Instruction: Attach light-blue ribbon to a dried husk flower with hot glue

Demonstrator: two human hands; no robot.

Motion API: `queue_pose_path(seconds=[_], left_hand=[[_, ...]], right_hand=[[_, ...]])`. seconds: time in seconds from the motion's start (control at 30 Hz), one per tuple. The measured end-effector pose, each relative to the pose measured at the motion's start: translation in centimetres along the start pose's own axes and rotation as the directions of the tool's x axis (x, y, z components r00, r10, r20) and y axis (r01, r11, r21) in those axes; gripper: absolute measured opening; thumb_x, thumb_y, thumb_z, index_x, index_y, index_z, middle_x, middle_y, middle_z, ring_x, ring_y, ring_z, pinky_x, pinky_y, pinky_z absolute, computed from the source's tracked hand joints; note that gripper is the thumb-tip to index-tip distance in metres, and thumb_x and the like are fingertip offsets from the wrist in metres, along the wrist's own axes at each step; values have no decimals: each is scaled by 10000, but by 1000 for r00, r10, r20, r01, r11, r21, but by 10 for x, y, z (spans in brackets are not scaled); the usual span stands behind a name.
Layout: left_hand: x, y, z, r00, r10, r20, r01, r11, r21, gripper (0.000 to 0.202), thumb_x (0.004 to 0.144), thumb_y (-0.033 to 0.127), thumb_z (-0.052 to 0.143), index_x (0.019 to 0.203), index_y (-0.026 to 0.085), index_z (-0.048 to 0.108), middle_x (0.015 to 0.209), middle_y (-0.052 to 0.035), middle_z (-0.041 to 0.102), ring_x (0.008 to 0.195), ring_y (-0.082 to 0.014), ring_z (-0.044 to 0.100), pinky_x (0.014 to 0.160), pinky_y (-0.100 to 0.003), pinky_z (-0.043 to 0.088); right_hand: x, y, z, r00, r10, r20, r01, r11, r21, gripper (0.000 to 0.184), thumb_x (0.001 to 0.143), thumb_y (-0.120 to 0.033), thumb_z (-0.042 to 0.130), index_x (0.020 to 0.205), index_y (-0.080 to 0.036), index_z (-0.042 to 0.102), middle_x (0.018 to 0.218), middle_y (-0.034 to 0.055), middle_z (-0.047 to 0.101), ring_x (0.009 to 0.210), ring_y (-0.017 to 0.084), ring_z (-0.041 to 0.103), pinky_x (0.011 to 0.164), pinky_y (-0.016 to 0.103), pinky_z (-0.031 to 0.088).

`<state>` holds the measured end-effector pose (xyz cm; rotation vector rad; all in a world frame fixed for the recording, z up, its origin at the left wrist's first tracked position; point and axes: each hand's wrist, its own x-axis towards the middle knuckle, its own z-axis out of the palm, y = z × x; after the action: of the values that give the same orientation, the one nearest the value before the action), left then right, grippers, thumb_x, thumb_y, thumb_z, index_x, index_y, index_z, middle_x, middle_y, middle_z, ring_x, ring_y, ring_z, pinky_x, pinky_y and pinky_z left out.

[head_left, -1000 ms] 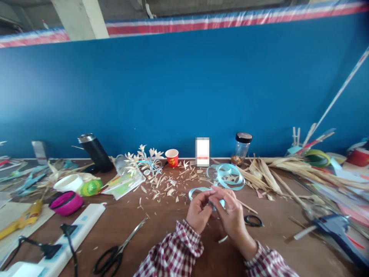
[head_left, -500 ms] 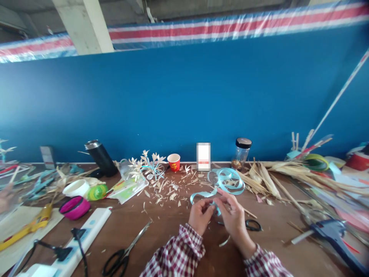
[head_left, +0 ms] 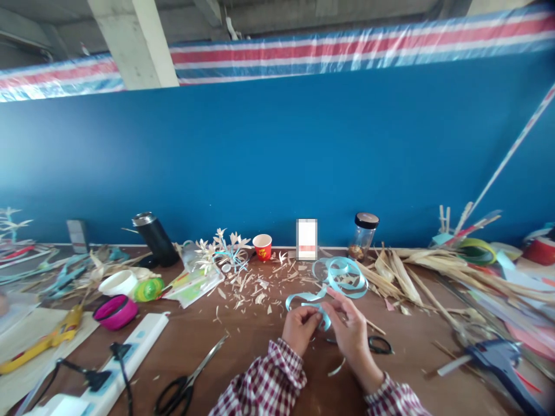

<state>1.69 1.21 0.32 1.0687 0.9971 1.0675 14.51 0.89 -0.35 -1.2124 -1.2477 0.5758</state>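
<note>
A light-blue ribbon (head_left: 347, 275) lies coiled on the brown table, and one end of it runs to my hands. My left hand (head_left: 300, 330) pinches that end between thumb and forefinger. Close on its right, my right hand (head_left: 352, 330) has its fingers bent round a small loop of the same ribbon, which shows between the two hands. Its fingertips are partly hidden, but thumb and forefinger seem to touch the ribbon. Black-handled scissors (head_left: 380, 345) lie partly behind my right wrist. A second pair of scissors (head_left: 191, 378) rests to the left of my left sleeve.
Husk scraps (head_left: 260, 297) litter the table's middle. Behind them stand a red paper cup (head_left: 262, 249) and a lidded jar (head_left: 363, 236). A power strip (head_left: 125, 361) and a yellow glue gun (head_left: 56, 338) lie left; a blue glue gun (head_left: 498, 358) and dried husks (head_left: 433, 260) lie right.
The ribbon between my hands now shows as a curled loop, and my right hand's fingers have drawn slightly away from my left. The view has tilted up a little.
</note>
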Motion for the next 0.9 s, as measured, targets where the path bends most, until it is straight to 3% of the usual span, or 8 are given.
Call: queue_pose_path(seconds=[0.2,0.4,0.6,0.9], left_hand=[[1,0,1,998,-36,-54,39,998,48,423,607,536,697,710,127,664,566,6,597,382,-71,448,387,-211,345],[0,-1,3,997,-68,-20,65,990,-128,438,543,546,746,678,144,636,588,2,624,531,-121,568,568,-274,494],[2,1,3,994,-107,21,109,978,-180,471,499,529,780,749,141,689,599,-1,651,515,-111,559,554,-262,478],[4,-4,0,997,-68,-28,66,996,-63,421,552,538,740,694,148,671,543,5,624,467,-111,541,509,-254,463]], right_hand=[[0,-1,2,1000,23,11,-23,999,34,388,749,-326,654,1093,-148,631,778,58,682,652,174,642,619,317,557],[0,-1,1,999,41,27,-42,998,35,388,761,-338,640,1105,-159,628,759,50,686,609,163,630,563,299,549],[-1,5,0,997,68,39,-69,997,23,416,767,-336,638,1140,-154,604,787,57,694,655,180,650,597,314,555],[2,-4,1,998,2,58,-1,1000,-22,357,771,-325,626,1083,-150,639,784,68,701,668,184,653,642,326,560]])
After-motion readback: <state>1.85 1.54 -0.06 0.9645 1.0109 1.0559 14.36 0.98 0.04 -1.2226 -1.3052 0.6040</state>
